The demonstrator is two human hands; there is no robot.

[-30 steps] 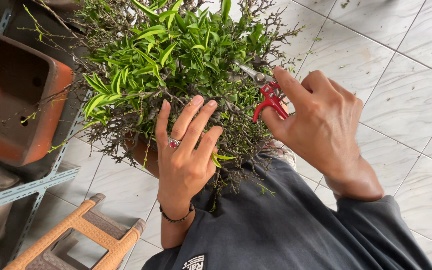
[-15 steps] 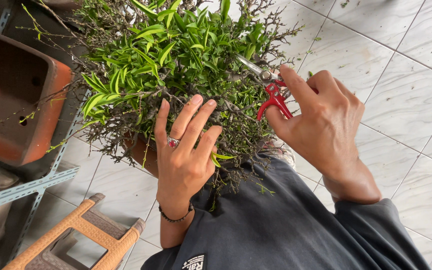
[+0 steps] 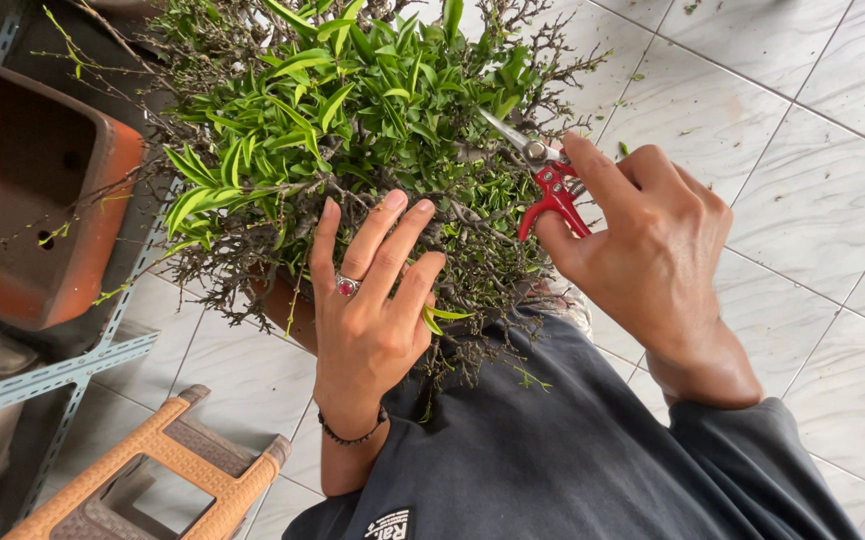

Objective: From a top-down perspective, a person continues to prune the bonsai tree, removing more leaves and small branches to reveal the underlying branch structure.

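From the head camera we look straight down on a bushy potted plant, its middle full of narrow green leaves and its edges a tangle of bare brown twigs. It sits on our lap, above the dark trousers, and a bit of its brown pot shows under the twigs at the left.

Our left hand lies flat on the near side of the plant, fingers spread and stretched up into the twigs. It is open and grips nothing; it only rests against the branches. There is a ring with a red stone on one finger and a dark beaded bracelet at the wrist.

Our right hand is closed around a pair of red-handled shears. The thumb and forefinger are wrapped about the red handles, and the short metal blades point up and left into the right side of the foliage. We cannot tell whether the blades are parted or shut.

To the left stands an empty orange rectangular planter on a grey metal rack. At the lower left is a tan plastic stool. The floor is pale tiles, with small green clippings scattered near the plant.
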